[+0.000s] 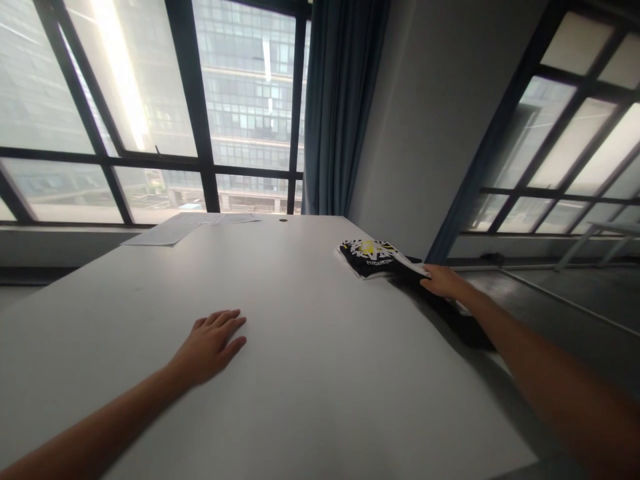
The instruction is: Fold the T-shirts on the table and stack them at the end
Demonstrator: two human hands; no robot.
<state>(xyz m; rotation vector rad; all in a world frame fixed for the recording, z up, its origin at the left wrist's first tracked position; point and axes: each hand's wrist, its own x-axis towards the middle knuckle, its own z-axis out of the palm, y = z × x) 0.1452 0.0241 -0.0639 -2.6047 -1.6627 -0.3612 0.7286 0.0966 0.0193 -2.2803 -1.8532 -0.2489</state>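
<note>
My left hand (215,343) rests palm down on the white table (280,400), fingers stretched out and holding nothing. At the table's right edge, my right hand (443,280) grips the near right side of a black garment (373,259) with a white and yellow print. The printed part lies on the tabletop, its layers showing at the left edge. Black fabric (465,323) also trails along the table's right side under my right forearm. The fingertips of my right hand are partly hidden, and the garment's exact kind is unclear.
Sheets of paper (167,232) lie at the table's far left end, and a dark round cable hole (283,220) is near the far edge. Beyond stand windows, a blue curtain (333,113) and a grey pillar (410,120). Another white table (615,229) stands at far right.
</note>
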